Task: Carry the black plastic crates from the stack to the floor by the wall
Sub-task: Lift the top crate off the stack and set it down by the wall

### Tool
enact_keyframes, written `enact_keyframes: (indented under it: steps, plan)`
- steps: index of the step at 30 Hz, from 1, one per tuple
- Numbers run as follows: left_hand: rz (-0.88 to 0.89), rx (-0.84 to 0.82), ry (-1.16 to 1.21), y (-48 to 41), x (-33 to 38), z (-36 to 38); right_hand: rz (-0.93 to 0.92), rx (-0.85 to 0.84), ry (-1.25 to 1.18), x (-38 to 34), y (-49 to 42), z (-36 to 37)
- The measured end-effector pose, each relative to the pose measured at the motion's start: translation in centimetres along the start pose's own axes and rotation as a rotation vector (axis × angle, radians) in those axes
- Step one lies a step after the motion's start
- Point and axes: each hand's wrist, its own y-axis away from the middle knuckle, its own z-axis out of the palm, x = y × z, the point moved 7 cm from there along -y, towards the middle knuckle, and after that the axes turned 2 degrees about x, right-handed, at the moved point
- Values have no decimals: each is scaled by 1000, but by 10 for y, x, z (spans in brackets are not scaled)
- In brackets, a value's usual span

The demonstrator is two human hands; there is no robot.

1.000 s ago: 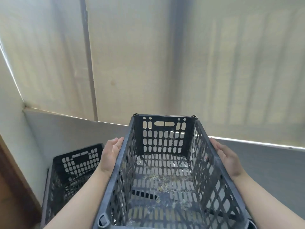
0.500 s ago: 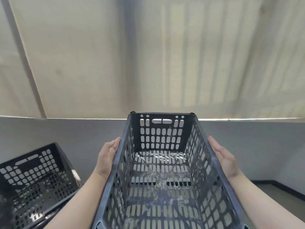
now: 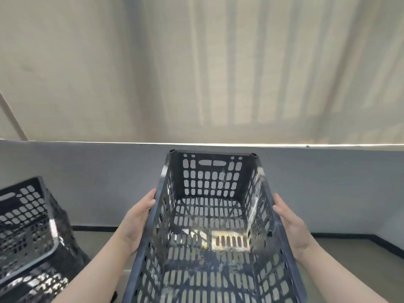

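One black perforated crate (image 3: 24,232) is already set down near the grey wall (image 3: 109,182). A second crate (image 3: 214,237) is gripped at its sides by the left hand (image 3: 137,221) and the right hand (image 3: 290,226), facing the wall and not yet put on the floor (image 3: 349,252). The stack is not visible, so the remaining number cannot be told.

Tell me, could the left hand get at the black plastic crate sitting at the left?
Probably not now: the left hand and right hand are pressed against the carried black slotted crate; the other crate stands apart.

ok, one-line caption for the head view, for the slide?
Left hand and right hand carry an empty black slotted plastic crate toward the grey wall, beside another black crate.
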Motion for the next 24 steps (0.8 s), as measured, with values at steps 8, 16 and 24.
enact_keyframes:
  steps: [8,16,24]
  plan:
    - [-61,156,-2,-61,-92,6,94,-61,120,57,-64,-44]
    - [-142,191,-32,-123,-207,-35,206,-48,133,177,-115,-53]
    - [-154,159,-112,-171,-341,-74,245,35,110,323,-162,-68]
